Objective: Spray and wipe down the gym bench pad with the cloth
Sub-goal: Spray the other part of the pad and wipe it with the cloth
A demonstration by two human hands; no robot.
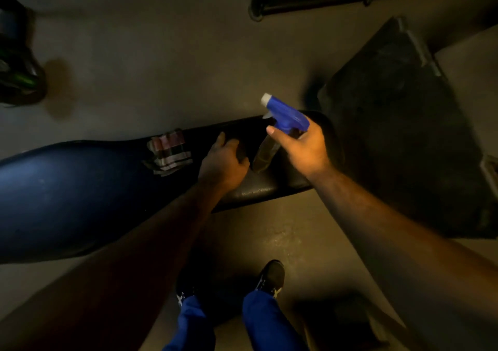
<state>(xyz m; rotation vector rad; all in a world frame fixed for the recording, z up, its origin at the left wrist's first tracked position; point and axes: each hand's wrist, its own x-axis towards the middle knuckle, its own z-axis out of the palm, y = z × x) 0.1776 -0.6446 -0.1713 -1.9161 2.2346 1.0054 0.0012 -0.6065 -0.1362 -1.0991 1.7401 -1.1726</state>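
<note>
The dark gym bench pad runs across the view from the left edge to the middle right. A folded checked cloth lies on the pad near its far edge. My right hand is shut on a spray bottle with a blue trigger head and white nozzle; the bottle hangs tilted over the pad's right end, its nozzle aimed away and to the left. My left hand rests on the pad just right of the cloth, fingers curled down, holding nothing.
A dark mat or platform lies on the floor to the right of the bench. A black metal frame crosses the top. Dark equipment stands at the far left. My feet are on the floor below the bench.
</note>
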